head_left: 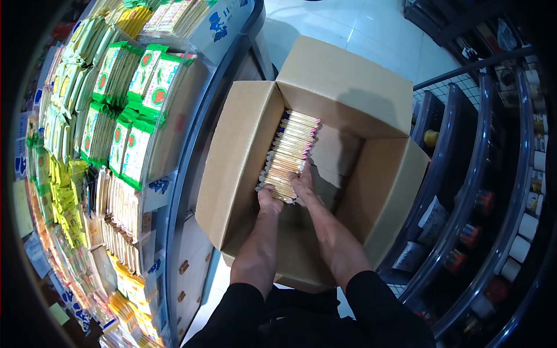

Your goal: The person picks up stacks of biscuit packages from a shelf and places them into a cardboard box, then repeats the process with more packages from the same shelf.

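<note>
A large open cardboard box (342,69) stands in front of me, its flaps folded outward. Inside, along its left wall, lies a long row of thin flat packets (293,145) packed side by side, with pink marks on their right ends. My left hand (269,199) presses against the near left end of the row, fingers partly hidden by the packets. At the row's right side, near the same end, my right hand (304,182) rests with its thumb on top of the packets and its other fingers partly out of sight.
On the left a display shelf (203,110) holds green-and-white packets (136,145), yellow packets (69,203) and other packaged goods in clear bins. Dark curved shelves (444,151) with jars and bags stand on the right. Tiled floor (325,23) shows beyond the box.
</note>
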{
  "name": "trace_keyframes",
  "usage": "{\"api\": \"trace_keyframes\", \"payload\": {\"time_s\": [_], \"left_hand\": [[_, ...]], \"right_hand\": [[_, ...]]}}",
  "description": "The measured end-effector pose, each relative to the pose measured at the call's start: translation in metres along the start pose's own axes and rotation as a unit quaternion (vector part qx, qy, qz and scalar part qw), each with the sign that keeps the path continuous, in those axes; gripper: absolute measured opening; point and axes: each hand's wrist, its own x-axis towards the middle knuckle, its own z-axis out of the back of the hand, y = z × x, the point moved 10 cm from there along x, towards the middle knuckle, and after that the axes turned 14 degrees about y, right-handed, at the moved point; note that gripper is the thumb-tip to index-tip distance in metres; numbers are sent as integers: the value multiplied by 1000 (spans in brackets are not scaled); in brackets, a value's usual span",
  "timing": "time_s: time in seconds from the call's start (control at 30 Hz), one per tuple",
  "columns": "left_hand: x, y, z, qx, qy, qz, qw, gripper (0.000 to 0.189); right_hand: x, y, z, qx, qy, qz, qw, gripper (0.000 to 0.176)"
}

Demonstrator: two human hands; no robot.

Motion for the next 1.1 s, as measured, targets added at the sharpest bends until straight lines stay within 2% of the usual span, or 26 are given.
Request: {"api": "trace_keyframes", "payload": {"time_s": [0.13,0.23,0.33,0.4,0.47,0.53,0.6,0.63,0.7,0.83,0.9,1.0,1.07,1.1], "left_hand": [[0,2,6,13,-36,-17,999,42],[5,1,9,15,8,18,1000,44],[-7,-4,12,41,-71,38,996,40],[-12,-8,10,48,-71,22,996,41],[-11,-10,11,54,-72,9,996,42],[-3,2,-10,29,24,71,997,42],[9,2,-2,67,-1,83,994,37],[20,3,10,107,-24,95,989,32],[28,6,18,103,-3,109,989,31],[11,4,12,178,-21,59,982,31],[7,-2,7,201,-33,44,978,31],[30,7,28,195,8,78,978,35],[38,22,29,91,57,122,987,36],[31,20,22,91,56,124,987,36]], "right_hand": [[-2,-9,3,-28,12,-29,999,77],[-4,-2,2,-32,-4,9,999,78],[-6,2,7,-3,-28,-15,999,81],[-17,-5,21,23,-106,-115,987,85],[-23,4,20,37,-75,-132,988,85],[-21,-10,12,50,-42,-150,987,86],[-13,-5,-7,112,24,-47,992,90],[-13,-4,-8,110,26,-45,993,90],[-14,-3,-8,16,11,-54,998,92],[-19,-3,-1,13,-31,-71,997,93],[-26,2,1,10,-8,-138,990,105],[-29,1,7,-29,-40,-148,988,103],[-38,6,11,-18,-55,-135,989,101],[-42,12,13,-8,-69,-120,990,100]]}}
